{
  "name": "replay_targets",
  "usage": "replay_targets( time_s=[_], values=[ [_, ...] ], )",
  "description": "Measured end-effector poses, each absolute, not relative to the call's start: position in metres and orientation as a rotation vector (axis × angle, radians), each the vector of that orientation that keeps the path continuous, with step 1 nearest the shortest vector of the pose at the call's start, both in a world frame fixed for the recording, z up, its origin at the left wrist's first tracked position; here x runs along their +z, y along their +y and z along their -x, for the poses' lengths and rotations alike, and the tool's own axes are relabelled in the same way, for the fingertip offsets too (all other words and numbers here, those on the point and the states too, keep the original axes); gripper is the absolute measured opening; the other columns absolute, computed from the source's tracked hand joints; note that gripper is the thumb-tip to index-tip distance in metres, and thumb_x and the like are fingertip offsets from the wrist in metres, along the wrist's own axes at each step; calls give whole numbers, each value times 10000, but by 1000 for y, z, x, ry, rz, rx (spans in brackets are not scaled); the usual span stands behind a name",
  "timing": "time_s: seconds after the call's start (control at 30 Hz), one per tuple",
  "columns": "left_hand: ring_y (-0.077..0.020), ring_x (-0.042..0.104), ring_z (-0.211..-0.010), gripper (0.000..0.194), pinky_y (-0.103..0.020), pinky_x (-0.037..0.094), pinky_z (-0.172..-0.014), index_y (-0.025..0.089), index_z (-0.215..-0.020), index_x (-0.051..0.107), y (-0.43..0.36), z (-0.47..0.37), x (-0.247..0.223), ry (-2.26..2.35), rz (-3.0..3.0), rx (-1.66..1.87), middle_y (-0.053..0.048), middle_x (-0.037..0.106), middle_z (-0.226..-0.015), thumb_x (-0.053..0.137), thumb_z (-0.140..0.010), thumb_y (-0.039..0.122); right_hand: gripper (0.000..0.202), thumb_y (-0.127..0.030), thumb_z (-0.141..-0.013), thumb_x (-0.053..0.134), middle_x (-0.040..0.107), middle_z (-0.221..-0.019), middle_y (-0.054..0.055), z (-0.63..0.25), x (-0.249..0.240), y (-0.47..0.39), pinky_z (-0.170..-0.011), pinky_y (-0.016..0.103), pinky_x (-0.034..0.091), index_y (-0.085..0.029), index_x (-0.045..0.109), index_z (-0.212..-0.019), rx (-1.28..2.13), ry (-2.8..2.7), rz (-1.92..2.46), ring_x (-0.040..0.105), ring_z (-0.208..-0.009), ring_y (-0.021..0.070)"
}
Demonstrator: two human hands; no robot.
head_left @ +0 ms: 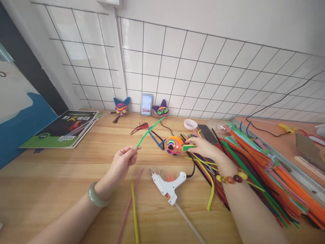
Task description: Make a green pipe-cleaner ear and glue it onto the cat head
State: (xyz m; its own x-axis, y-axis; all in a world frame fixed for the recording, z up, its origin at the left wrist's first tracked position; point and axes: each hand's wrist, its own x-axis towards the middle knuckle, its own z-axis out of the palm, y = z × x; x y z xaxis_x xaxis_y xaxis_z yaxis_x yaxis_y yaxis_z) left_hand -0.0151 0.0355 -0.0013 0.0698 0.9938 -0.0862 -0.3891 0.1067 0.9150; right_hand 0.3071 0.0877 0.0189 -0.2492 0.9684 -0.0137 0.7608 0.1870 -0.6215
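Between the thumb and fingers of my left hand (126, 157) is one end of a green pipe cleaner (150, 131), its other end reaching up and right. My right hand (200, 146) pinches a green and yellow piece (188, 147) at the right side of a round, colourful craft figure (174, 145) with orange, pink and striped parts. Some of its fingers are hidden behind the piece. A white glue gun (169, 185) lies in front of the figure, its nozzle to the left. Blue pipe cleaners (156, 139) lie just left of the figure.
Bundled pipe cleaners (264, 169) cover the right side. A pink bowl (190, 124) and a dark phone (207, 134) lie behind my right hand. Two cat-like figures (122, 107) and a lit phone (146, 104) stand by the wall. Books (63, 130) lie at left.
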Motion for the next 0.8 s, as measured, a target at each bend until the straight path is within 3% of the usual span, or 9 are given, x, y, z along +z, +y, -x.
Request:
replay_targets(
  time_s=[0.13, 0.37, 0.57, 0.8],
  values=[
    [-46, 288, -431, 134, -199, 177, -421, 129, -637, 583, 40, 19, -5, 936, -852, 1315, 47, 419, -508, 603, -706, 242, 286, -202, -665, 613, 663, -938, 60, -288, 25, 86, -773, 346, 438, -184, 636, -949, 655, -2060, 1562, 603, -847, 234],
    [-52, 294, -431, 158, -195, 193, -418, 130, -757, 620, 41, 21, -5, 938, -853, 1339, 52, 420, -511, 598, -702, 275, 209, -265, -733, 564, 677, -824, 38, -253, 26, 94, -670, 298, 460, -164, 633, -902, 716, -2050, 1417, 609, -758, 198],
    [-53, 290, -423, 144, -191, 186, -409, 133, -724, 608, 41, 22, 0, 928, -851, 1347, 58, 414, -493, 600, -685, 271, 217, -240, -670, 642, 658, -893, 48, -238, 29, 109, -755, 329, 440, -162, 641, -872, 747, -2035, 1363, 590, -838, 211],
    [-47, 297, -429, 156, -190, 198, -410, 124, -745, 614, 41, 22, 0, 916, -859, 1347, 55, 407, -496, 594, -696, 271, 421, -243, -597, 719, 654, -944, 80, -236, 22, 121, -796, 370, 431, -133, 580, -979, 898, -1938, 1383, 593, -873, 224]
  ],
)
